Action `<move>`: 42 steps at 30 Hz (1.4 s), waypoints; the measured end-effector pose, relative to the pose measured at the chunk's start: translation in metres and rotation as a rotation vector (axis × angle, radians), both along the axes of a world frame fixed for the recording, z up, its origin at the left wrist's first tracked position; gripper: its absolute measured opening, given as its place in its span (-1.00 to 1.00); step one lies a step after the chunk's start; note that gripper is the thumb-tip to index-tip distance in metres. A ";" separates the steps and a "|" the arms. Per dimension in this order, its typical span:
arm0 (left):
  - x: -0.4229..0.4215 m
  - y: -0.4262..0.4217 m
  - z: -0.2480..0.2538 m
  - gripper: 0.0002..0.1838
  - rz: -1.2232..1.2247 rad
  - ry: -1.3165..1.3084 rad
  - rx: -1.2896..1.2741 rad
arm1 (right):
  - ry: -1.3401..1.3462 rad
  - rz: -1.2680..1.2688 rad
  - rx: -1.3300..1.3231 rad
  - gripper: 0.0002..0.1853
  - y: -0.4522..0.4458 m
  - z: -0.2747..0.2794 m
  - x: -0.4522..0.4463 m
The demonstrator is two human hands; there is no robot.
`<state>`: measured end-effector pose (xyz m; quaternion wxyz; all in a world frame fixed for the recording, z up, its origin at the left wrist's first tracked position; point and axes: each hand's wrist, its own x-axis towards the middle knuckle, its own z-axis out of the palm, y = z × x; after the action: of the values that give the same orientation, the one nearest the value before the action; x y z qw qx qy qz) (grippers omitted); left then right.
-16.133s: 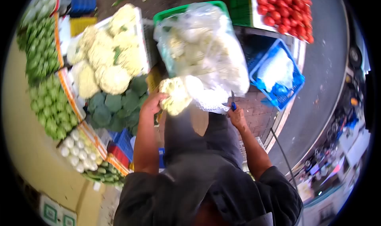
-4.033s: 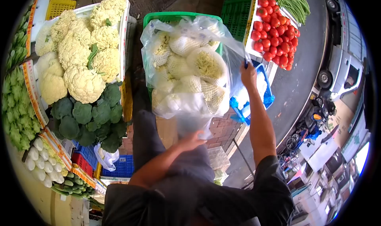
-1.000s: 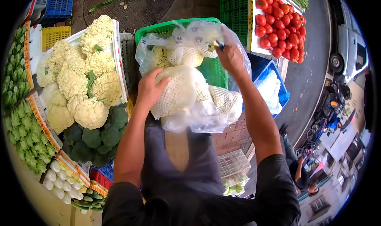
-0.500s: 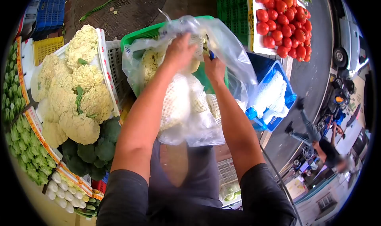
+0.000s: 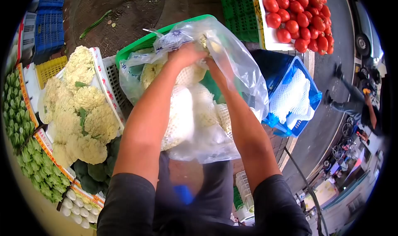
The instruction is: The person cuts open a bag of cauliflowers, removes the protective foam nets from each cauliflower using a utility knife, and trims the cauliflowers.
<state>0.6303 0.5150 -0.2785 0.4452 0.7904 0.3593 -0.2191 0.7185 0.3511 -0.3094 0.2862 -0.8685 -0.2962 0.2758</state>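
A clear plastic bag lines the green crate in front of me and holds several cauliflowers in white foam nets. Both my hands reach into the bag's far part. My left hand is bent over a netted cauliflower there; its fingertips are hidden. Close beside it, my right hand is mostly covered by the plastic, and its fingers cannot be made out. A pale yellow cauliflower piece shows just beyond the hands. No knife is visible now.
Bare cauliflowers and dark broccoli fill a tray at left, near leafy greens and white vegetables. Right are tomatoes and a blue basket with white nets. A person is on the road at far right.
My right hand has gone from holding a blue-handled knife in view to lying under the plastic. My left hand has stayed at the bag's far part. The person on the road has shifted right.
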 end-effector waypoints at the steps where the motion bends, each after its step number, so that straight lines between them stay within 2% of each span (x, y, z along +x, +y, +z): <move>1: 0.003 0.002 -0.013 -0.16 0.030 -0.022 -0.069 | 0.020 -0.023 -0.040 -0.50 0.003 0.005 0.000; 3: 0.005 0.005 -0.039 -0.20 0.092 -0.068 -0.198 | 0.001 -0.045 -0.064 -0.49 0.005 0.016 0.000; 4: 0.009 0.001 -0.016 -0.21 0.064 0.023 -0.135 | -0.003 -0.056 -0.074 -0.49 0.003 0.020 -0.003; 7: 0.002 -0.010 -0.020 -0.19 0.112 -0.085 0.155 | -0.194 -0.088 0.038 -0.52 -0.008 0.008 -0.011; 10: -0.003 -0.018 -0.017 -0.21 0.177 -0.074 0.197 | -0.242 -0.131 0.088 -0.57 -0.015 0.002 -0.011; 11: -0.006 -0.020 -0.013 -0.22 0.186 -0.089 0.217 | -0.198 -0.171 0.042 -0.58 -0.012 0.017 -0.010; 13: -0.012 -0.018 -0.007 -0.28 0.292 -0.210 0.057 | -0.111 -0.244 -0.047 -0.58 -0.008 0.056 -0.009; 14: -0.017 -0.020 -0.004 -0.31 0.341 -0.269 -0.030 | -0.078 -0.208 0.025 -0.51 -0.009 0.078 -0.007; 17: -0.027 -0.026 0.051 -0.41 0.356 -0.214 -0.129 | -0.090 -0.173 -0.057 -0.46 -0.019 0.120 0.002; 18: -0.033 -0.044 0.053 -0.50 0.438 -0.333 -0.033 | -0.059 -0.178 -0.049 -0.41 -0.026 0.135 0.000; 21: -0.055 -0.064 0.109 -0.53 0.599 -0.410 -0.245 | 0.015 -0.259 0.014 -0.38 -0.060 0.167 -0.019; 23: -0.074 -0.085 0.153 -0.54 0.766 -0.498 -0.431 | 0.228 -0.367 0.045 -0.38 -0.087 0.201 -0.032; 24: -0.084 -0.097 0.174 -0.55 0.849 -0.536 -0.527 | 0.294 -0.467 0.318 -0.41 -0.094 0.217 -0.043; 25: -0.093 -0.109 0.185 -0.55 1.000 -0.607 -0.804 | 0.513 -0.575 0.311 -0.41 -0.104 0.244 -0.045; 27: -0.099 -0.127 0.231 -0.57 1.120 -0.738 -1.115 | 0.851 -0.761 0.379 -0.48 -0.144 0.256 -0.056; 28: -0.103 -0.135 0.248 -0.57 1.091 -0.699 -1.109 | 0.957 -0.844 0.413 -0.45 -0.160 0.261 -0.068; 29: -0.108 -0.141 0.263 -0.58 1.060 -0.668 -1.100 | 1.125 -0.810 0.529 -0.41 -0.175 0.264 -0.078; 30: -0.110 -0.145 0.275 -0.58 1.024 -0.645 -1.085 | 1.178 -0.841 0.535 -0.40 -0.190 0.265 -0.090; 32: -0.119 -0.150 0.296 -0.59 1.150 -0.605 -1.104 | 1.279 -0.865 0.551 -0.37 -0.207 0.281 -0.111; 34: -0.119 -0.154 0.321 -0.60 1.283 -0.593 -1.069 | 1.254 -0.896 0.543 -0.41 -0.218 0.285 -0.126; 37: -0.139 -0.161 0.333 -0.58 1.262 -0.485 -1.035 | 1.266 -0.893 0.525 -0.44 -0.229 0.295 -0.140; 38: -0.147 -0.165 0.334 -0.63 1.288 -0.438 -0.894 | 1.280 -0.887 0.523 -0.44 -0.231 0.301 -0.143; 41: -0.169 -0.156 0.343 -0.64 0.720 -0.125 -0.241 | 1.271 -0.831 0.462 -0.47 -0.235 0.316 -0.148; 42: -0.186 -0.159 0.322 -0.69 0.693 -0.144 -0.161 | 1.304 -0.805 0.481 -0.49 -0.242 0.310 -0.151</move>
<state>0.4446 0.3563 0.0431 0.5779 0.5975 0.5552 -0.0266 0.5673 0.1093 0.0011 0.6584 -0.4871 0.2151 0.5319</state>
